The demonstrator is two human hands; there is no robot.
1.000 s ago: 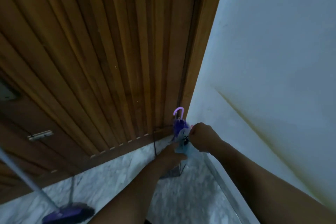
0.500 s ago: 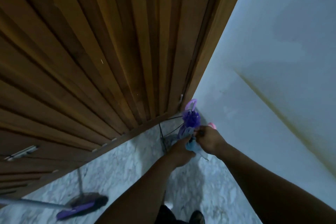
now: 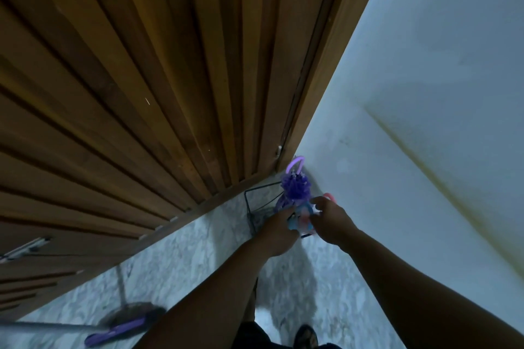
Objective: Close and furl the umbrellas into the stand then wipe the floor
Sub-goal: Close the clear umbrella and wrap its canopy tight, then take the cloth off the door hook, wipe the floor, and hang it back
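A furled purple umbrella [image 3: 295, 187] with a lilac hook handle stands in a black wire stand [image 3: 251, 208] in the corner between door and wall. Beside it is a pale blue and pink furled umbrella [image 3: 301, 214], with a pink handle tip [image 3: 330, 196] showing behind my right hand. My left hand [image 3: 276, 231] holds the blue umbrella's folds from the left. From the right, my right hand [image 3: 331, 221] pinches the same folds with curled fingers. Most of the blue umbrella is hidden by my hands.
A brown slatted wooden door [image 3: 147, 88] fills the left. A pale wall [image 3: 425, 93] closes the right side. On the marble floor [image 3: 181, 266], a purple-headed mop [image 3: 119, 330] with a grey pole lies at the lower left. My foot [image 3: 304, 336] is at the bottom.
The view has tilted down and nearer to the stand. Both hands stayed on the blue umbrella, lowering with it beside the purple one; the pink handle tip has come into sight.
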